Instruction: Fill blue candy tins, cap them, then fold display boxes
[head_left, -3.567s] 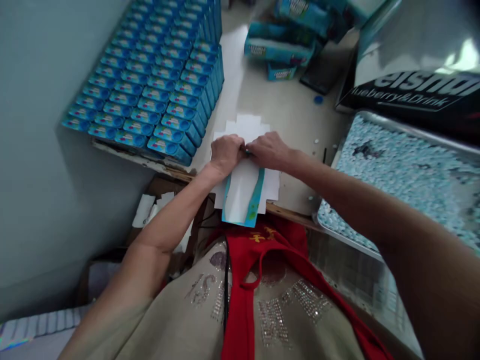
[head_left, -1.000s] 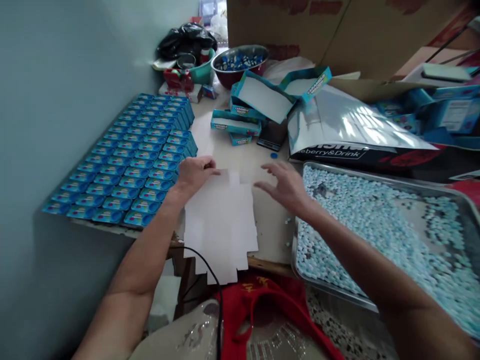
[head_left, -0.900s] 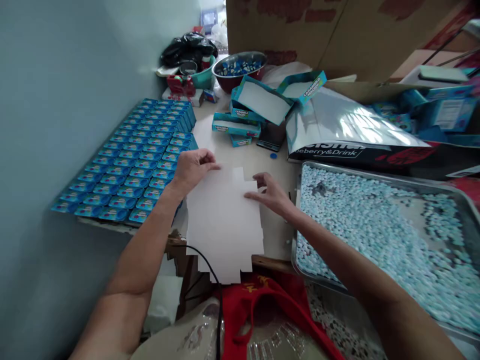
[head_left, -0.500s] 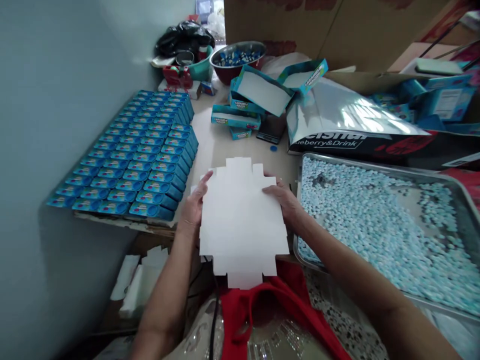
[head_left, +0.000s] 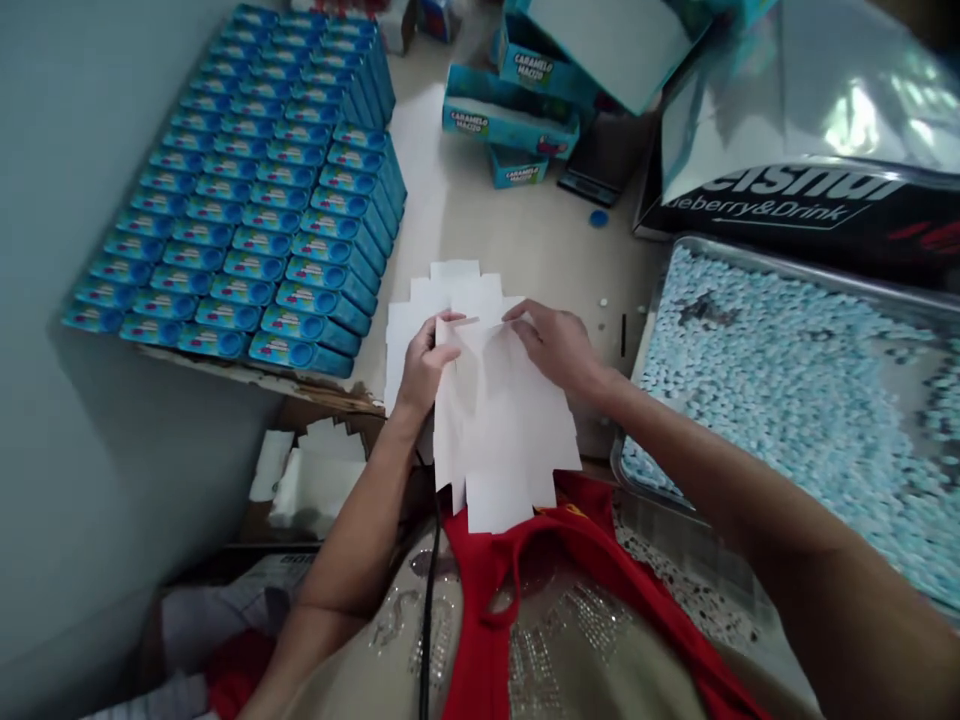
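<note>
A white die-cut cardboard box blank (head_left: 510,430) is held between both hands at the near table edge, its left and far flaps bent up. My left hand (head_left: 426,365) grips the far left corner, thumb on the inner face. My right hand (head_left: 555,340) pinches the far edge with thumb and fingers. Another flat white blank (head_left: 401,345) lies on the table beneath and beyond it. To the left stand tight rows of small blue boxes (head_left: 255,215).
A metal tray (head_left: 651,345) of pale blue and white candies lies at right. Blue open cartons (head_left: 510,115), a black scale (head_left: 600,165) and a blue cap (head_left: 598,218) sit farther back. A black printed box (head_left: 795,205) stands behind the tray. Folded white cartons (head_left: 319,480) lie lower left.
The flat blank held by its sides now has its left and far flaps folded up. Both hands have moved to its far edge. The view has tilted down and nearer.
</note>
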